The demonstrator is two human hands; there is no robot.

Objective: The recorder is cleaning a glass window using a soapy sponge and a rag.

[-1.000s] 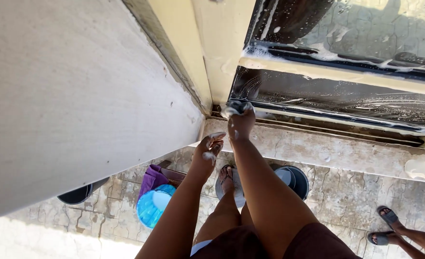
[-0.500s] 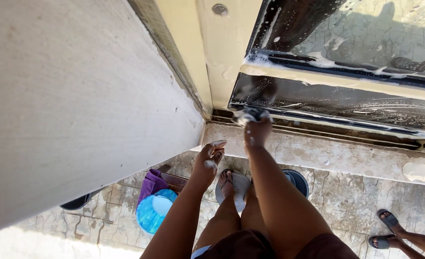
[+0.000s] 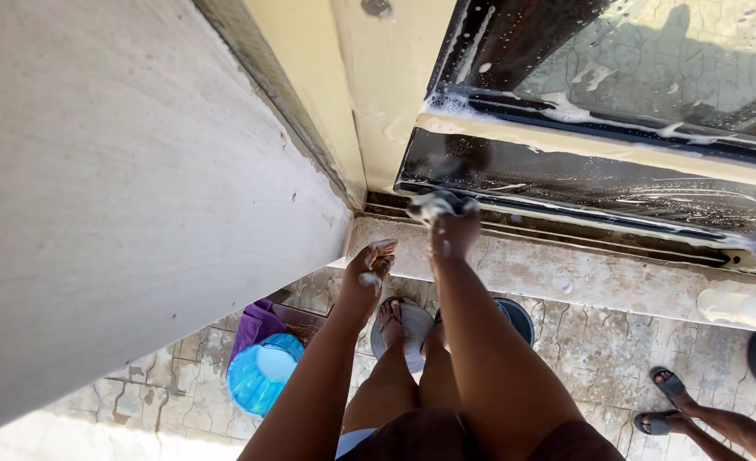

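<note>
My right hand (image 3: 455,232) grips a soapy grey cloth (image 3: 434,205) and presses it against the lower frame of a dark sliding window (image 3: 617,183), at its bottom left corner. Suds streak the glass and the cream bar (image 3: 600,145) across it. My left hand (image 3: 369,269) rests with wet, loosely curled fingers on the left end of the concrete sill (image 3: 583,273), empty, a short way below and left of the cloth. My feet in sandals (image 3: 399,329) stand on the paved ground beneath.
A large plastered wall (image 3: 122,188) fills the left. On the ground lie a blue round container (image 3: 262,371), a purple item (image 3: 254,324) and a dark bowl (image 3: 514,316). Another person's sandalled feet (image 3: 664,401) show at the lower right.
My right hand has slid the cloth a little to the right along the bottom of the window frame. My left hand has stayed on the sill's left end.
</note>
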